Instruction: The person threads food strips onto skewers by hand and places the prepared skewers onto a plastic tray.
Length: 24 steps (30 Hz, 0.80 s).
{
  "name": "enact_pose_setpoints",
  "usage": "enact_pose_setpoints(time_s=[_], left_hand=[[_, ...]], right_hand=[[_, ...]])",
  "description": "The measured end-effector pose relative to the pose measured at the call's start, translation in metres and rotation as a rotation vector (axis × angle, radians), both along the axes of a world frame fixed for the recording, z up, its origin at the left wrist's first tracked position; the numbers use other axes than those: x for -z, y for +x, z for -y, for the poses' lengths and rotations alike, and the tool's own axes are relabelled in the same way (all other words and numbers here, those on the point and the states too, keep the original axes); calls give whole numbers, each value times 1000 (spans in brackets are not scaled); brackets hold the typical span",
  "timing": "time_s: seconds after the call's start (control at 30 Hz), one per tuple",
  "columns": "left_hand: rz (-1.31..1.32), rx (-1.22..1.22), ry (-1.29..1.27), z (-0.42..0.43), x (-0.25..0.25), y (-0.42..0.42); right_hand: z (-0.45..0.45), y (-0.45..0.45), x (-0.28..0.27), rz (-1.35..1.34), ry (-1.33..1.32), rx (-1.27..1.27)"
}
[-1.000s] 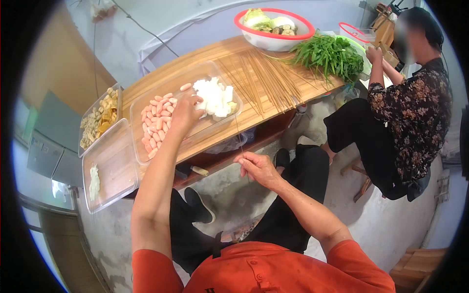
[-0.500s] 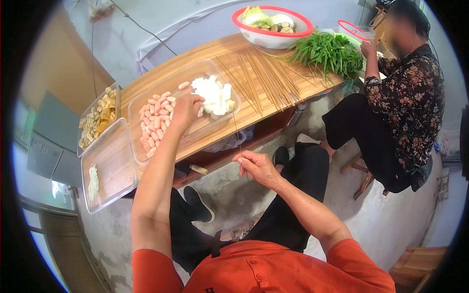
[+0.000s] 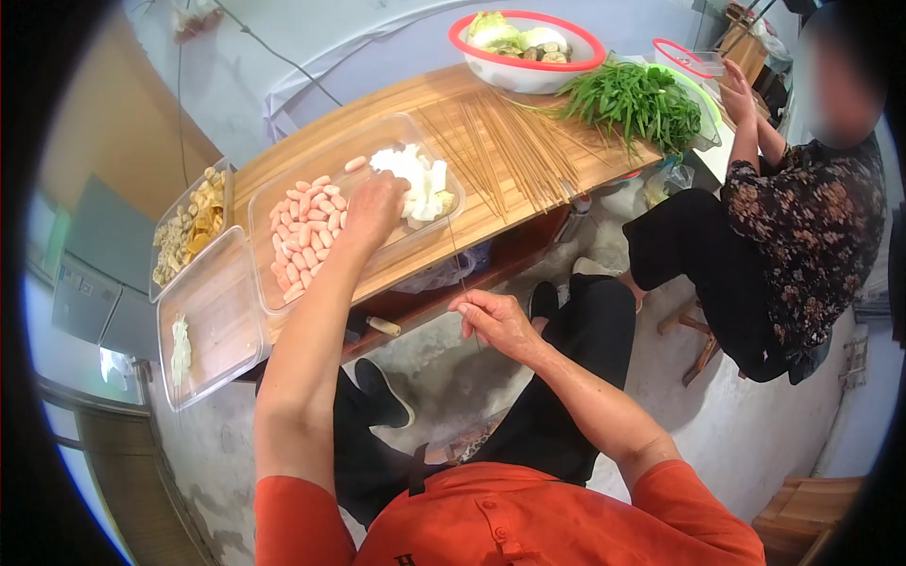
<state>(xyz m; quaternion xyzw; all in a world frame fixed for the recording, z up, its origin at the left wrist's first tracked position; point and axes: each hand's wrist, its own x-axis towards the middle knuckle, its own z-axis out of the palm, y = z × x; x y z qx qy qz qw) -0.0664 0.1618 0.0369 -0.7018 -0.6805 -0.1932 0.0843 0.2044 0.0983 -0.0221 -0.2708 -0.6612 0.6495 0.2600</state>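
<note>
My left hand point(image 3: 376, 208) reaches into the clear plastic tray point(image 3: 260, 274) on the wooden table. Its fingers are closed at the left edge of the white leafy pieces point(image 3: 415, 179); what they hold, if anything, is hidden. Pink sausages point(image 3: 307, 226) lie in the tray to the left of that hand. My right hand point(image 3: 493, 321) is in front of the table edge, its fingers pinched on a thin stick point(image 3: 460, 259) that points up toward the tray.
Many loose sticks point(image 3: 519, 151) lie on the table point(image 3: 377, 99). Behind them are a red-rimmed bowl point(image 3: 500, 71) and green leaves point(image 3: 642, 104). Two trays stand at left, one with mixed food point(image 3: 193, 222), one with a pale strip point(image 3: 181, 349). Another person point(image 3: 802, 236) sits at right.
My left hand has moved right, closer over the white pieces. My right hand stays in place with the stick. The other person has leaned right, and their hands have risen.
</note>
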Motion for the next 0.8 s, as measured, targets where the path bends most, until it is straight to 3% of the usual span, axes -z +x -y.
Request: enact_pose_setpoints(time_s=[0.13, 0.23, 0.4, 0.53, 0.6, 0.63, 0.7, 0.8], left_hand=[[62, -22, 29, -5, 2, -4], [160, -85, -120, -3, -9, -3], [706, -154, -139, -5, -5, -14], [612, -207, 1, -4, 3, -32], [1099, -221, 30, 8, -15, -21], [1099, -224, 32, 9, -16, -24], [1372, -179, 26, 14, -18, -33], [1412, -159, -3, 17, -20, -38]], right_hand=[[0, 0, 1, -9, 4, 2], [2, 1, 1, -9, 11, 9], [0, 3, -3, -4, -2, 14], [-1, 3, -3, 17, 0, -16], [1, 2, -4, 9, -7, 5], [1, 1, -3, 9, -6, 1], [0, 0, -1, 7, -8, -6], [0, 0, 0, 16, -6, -20]])
